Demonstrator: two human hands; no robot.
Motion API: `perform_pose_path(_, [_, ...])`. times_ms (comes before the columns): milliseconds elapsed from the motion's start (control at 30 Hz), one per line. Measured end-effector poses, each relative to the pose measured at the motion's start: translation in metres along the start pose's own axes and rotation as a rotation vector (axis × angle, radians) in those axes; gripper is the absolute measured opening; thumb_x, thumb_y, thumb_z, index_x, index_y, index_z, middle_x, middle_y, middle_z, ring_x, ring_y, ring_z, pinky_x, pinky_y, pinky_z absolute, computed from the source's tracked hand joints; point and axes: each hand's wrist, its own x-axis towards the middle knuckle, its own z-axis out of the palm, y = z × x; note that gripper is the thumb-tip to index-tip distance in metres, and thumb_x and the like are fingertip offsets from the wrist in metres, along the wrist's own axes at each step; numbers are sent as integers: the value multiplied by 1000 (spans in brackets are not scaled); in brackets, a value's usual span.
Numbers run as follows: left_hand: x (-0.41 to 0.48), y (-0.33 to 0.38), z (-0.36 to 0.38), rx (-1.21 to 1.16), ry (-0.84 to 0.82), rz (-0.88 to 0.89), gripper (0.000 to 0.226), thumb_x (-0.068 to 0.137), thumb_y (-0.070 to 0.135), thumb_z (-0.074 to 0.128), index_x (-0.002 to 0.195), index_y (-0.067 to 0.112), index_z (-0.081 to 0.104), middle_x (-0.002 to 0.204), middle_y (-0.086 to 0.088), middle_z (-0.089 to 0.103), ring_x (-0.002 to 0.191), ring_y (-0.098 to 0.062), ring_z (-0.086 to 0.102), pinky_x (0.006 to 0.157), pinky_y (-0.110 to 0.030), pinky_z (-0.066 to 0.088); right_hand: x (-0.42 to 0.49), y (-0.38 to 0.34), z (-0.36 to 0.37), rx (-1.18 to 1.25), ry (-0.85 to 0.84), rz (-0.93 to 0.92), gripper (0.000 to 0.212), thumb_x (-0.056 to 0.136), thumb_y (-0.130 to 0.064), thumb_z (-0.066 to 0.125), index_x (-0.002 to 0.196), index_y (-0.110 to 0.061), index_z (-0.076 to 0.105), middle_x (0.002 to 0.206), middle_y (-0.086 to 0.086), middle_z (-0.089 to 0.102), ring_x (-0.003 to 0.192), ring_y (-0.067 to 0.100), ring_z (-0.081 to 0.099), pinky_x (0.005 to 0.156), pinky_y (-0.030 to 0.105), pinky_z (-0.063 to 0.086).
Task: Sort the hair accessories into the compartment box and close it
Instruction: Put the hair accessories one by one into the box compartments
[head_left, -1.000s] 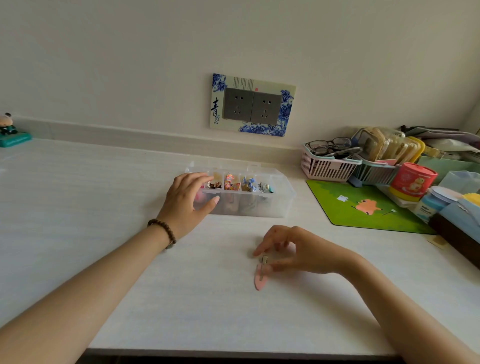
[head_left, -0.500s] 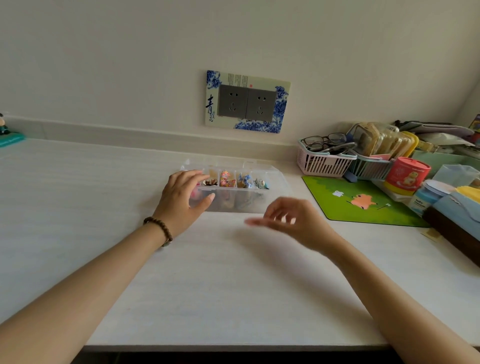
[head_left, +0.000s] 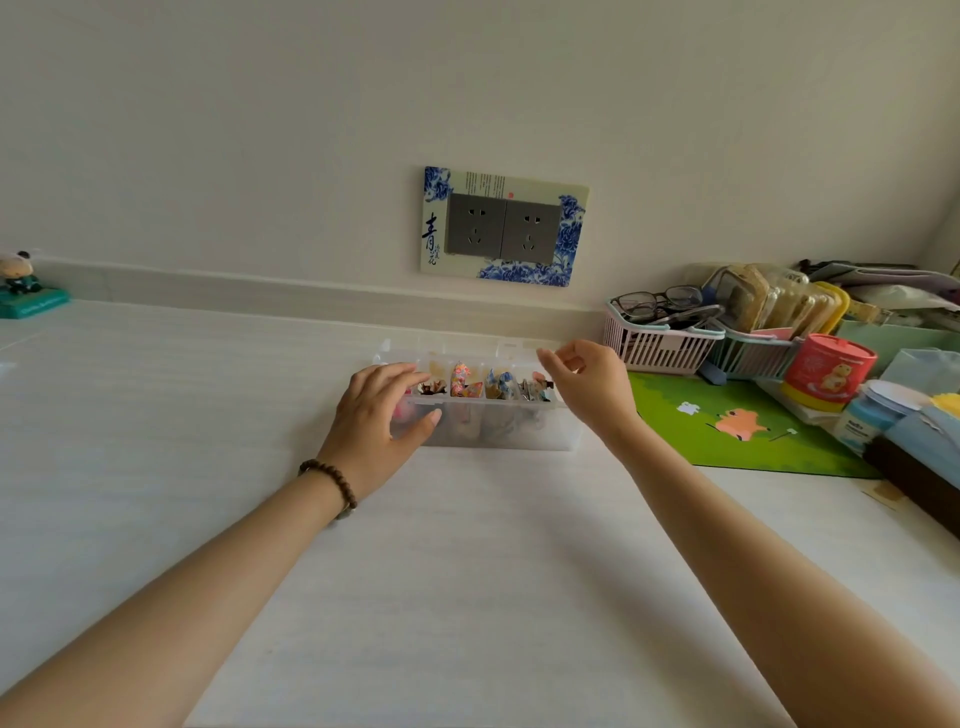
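White laminate desk (head_left: 467, 597) met a pale wall carrying a blue-patterned socket plate (head_left: 503, 226). Head view: a clear plastic compartment box (head_left: 498, 428) stood near the wall with its lid folded back. Its rear compartments held small multicoloured hair accessories (head_left: 465, 382). The left hand (head_left: 376, 423) gripped the box's left end, thumb on the front wall and fingers over the rim. The right hand (head_left: 587, 382) hovered above the rightmost compartment, fingers loosely curled, nothing visible in them. One second earlier that hand had pinched a pink clip on the desk; the clip was no longer on the desk. A pink slatted basket (head_left: 657, 348) held glasses (head_left: 657, 304).
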Motion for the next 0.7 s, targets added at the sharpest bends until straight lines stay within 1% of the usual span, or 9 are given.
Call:
perform_pose_path(67, [1,0,0,0,0,4,54,79,54,43,118,19,55,126,-1,53,120,-16,35,103,-31,29,-4,2,-4,-24,-37,-61,36,91,-43,50,86,-15,71,89,-1,70,82,15,60,71,30,46])
perform_pose_path(133, [1,0,0,7,-1,9,52,79,53,44,118,19,55,126,-1,53,119,-17,37,103,-34,31,-8,5,-6,-76,-102,-137,42,94,-44,41,93,-17,73,105,3,71,97,19,61,85,37,48])
perform_pose_path(200, [1,-1,0,11,3,13,51,80,52,45,117,20,56,125,-1,54,119,-18,38,103,-36,33,-14,7,-8,-117,-134,-190,45,96,-43,36,97,-17,74,110,6,70,106,22,60,94,42,44])
perform_pose_path(333, [1,0,0,10,-1,6,50,80,52,45,117,20,56,125,-1,54,119,-18,38,103,-37,33,-23,12,-10,-280,-140,-303,46,98,-41,31,107,-19,70,115,1,68,114,19,52,94,30,30])
perform_pose_path(433, [0,1,-1,17,0,9,51,80,52,45,117,20,56,126,-1,53,119,-19,38,103,-38,34,-21,14,-10,-371,-165,-314,49,97,-46,28,111,-21,68,127,-3,59,123,16,45,99,30,26])
perform_pose_path(533, [1,3,-3,-5,-8,-10,55,80,52,44,120,16,54,127,-2,52,121,-18,37,104,-33,30,-16,16,-13,-191,-164,-255,45,96,-45,31,113,-21,65,128,1,58,121,18,48,103,37,35])
perform_pose_path(600, [2,3,-5,-51,33,-39,58,80,51,45,123,13,51,129,-4,50,122,-16,35,103,-23,25,-10,20,-16,-47,-28,-199,39,96,-38,38,113,-15,65,123,7,61,116,21,53,100,39,41])
perform_pose_path(667, [4,3,-8,-148,75,-138,61,80,50,47,129,13,44,134,-4,44,125,-17,33,100,-14,21,-6,28,-17,65,72,-84,36,95,-34,45,115,-9,61,121,9,59,117,23,52,100,36,40])
perform_pose_path(700, [5,3,-8,-215,65,-228,64,81,49,50,133,13,38,137,-4,40,127,-18,31,99,-14,20,-5,31,-17,153,55,12,37,94,-35,46,120,-10,57,125,7,57,119,22,50,100,34,39])
